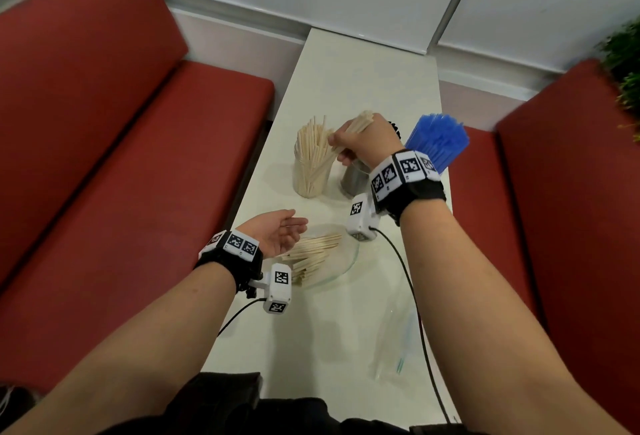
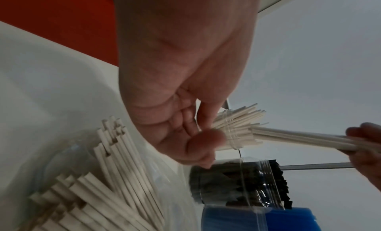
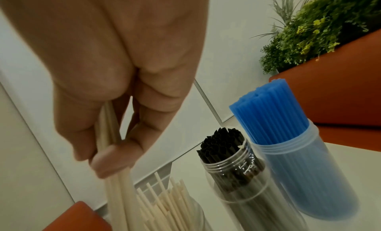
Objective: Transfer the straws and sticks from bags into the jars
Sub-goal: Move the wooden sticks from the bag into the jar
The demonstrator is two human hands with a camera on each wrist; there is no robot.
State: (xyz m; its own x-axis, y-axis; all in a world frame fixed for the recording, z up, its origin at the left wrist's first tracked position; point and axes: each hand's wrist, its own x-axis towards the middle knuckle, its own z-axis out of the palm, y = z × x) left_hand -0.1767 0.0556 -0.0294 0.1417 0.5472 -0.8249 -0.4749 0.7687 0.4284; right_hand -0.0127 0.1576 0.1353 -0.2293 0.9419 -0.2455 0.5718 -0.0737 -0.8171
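Observation:
My right hand grips a bundle of pale sticks slanting down into a clear jar that holds several more such sticks. In the right wrist view the fingers curl round the bundle above the jar's sticks. My left hand hovers palm up, fingers relaxed, holding nothing, over a clear bag with more pale sticks lying on the table. A jar of black straws and a jar of blue straws stand to the right.
The narrow white table runs between two red benches. An empty clear bag lies at the near right of the table. Green plants sit behind the right bench. Wrist camera cables trail toward me.

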